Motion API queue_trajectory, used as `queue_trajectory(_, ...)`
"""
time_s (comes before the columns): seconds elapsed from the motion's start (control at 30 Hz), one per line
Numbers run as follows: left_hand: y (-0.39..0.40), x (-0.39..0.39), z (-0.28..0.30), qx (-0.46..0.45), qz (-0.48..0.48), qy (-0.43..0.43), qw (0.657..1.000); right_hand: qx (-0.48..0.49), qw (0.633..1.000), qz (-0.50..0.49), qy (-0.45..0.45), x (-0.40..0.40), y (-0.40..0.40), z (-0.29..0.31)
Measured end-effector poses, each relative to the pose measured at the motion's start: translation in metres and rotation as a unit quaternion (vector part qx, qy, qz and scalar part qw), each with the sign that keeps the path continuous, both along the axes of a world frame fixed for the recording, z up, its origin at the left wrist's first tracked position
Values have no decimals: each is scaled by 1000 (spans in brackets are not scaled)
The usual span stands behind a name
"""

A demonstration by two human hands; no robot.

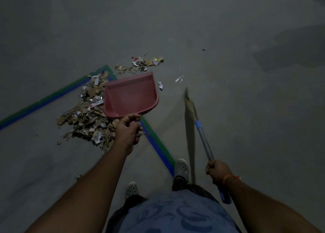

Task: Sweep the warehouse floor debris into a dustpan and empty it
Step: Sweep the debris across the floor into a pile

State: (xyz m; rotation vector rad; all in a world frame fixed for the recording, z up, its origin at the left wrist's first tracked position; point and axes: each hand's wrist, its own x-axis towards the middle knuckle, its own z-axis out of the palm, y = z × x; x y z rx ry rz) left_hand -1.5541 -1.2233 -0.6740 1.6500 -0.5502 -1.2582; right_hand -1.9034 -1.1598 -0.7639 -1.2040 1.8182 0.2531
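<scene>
Pink plastic dustpan (131,95) gripped in left hand (128,130), broom (200,127) clenched in right hand (217,171): best lowered flat against debris pile (88,113).

Bare forearms, no sleeves showing; an orange thread bracelet (231,177) on the right wrist; a blue patterned shirt (177,213); dark trousers (182,184); white perforated clogs (182,167).

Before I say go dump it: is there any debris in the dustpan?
No, the pink dustpan gripped by the left hand shows a bare inside.
</scene>
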Motion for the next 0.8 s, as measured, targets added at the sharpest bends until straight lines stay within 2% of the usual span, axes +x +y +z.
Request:
queue_trajectory(0.17, -25, -36, 8, -5, 9, -9, 1000, 61, 998, 14, -17, -19, -29, -15)
queue_trajectory(0.33, -42, -55, 11, 0, 7, -16, 1000, 94, 986, 132, -45, -7, -55, -16)
queue_trajectory(0.5, -68, -64, 11, -2, 3, -12, 1000, 68, 974, 198, -87, -3, -99, -5)
queue_trajectory(0.63, -96, -70, 5, 7, 18, -9, 1000, 42, 978, 177, -101, -14, -127, 0)
queue_trajectory(0.8, -143, -71, -6, 17, 21, 7, 1000, -10, 991, 109, -74, -22, -187, -1)
